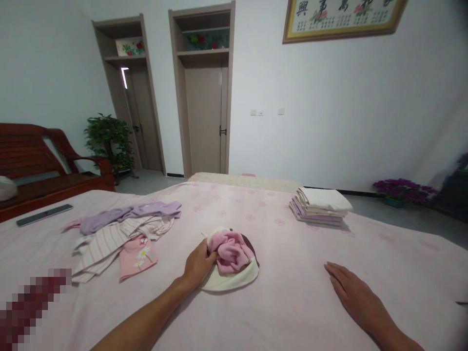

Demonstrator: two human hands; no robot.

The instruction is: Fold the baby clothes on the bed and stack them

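Near the middle of the pink bedsheet [285, 282], my left hand [199, 263] is closed on the left edge of a bunched piece of fabric. Its centre is a crumpled pink cloth [230, 251]; around that lies a cream cloth [234, 282] with a dark brown patch at the right. Whether these are one garment or two, I cannot tell. My right hand [353, 292] rests palm down on the sheet, fingers stretched out and holding nothing. It is apart from the fabric, nearest to the folded stack of clothes [321, 204] beyond it.
Loose clothes lie at the left: a lavender garment [131, 214], a striped one [109, 239] and a pink flowered one [138, 258]. A dark flat device [44, 214] is near the bed's left edge. Farther off stand a wooden bench [47, 161] and a potted plant [107, 141].
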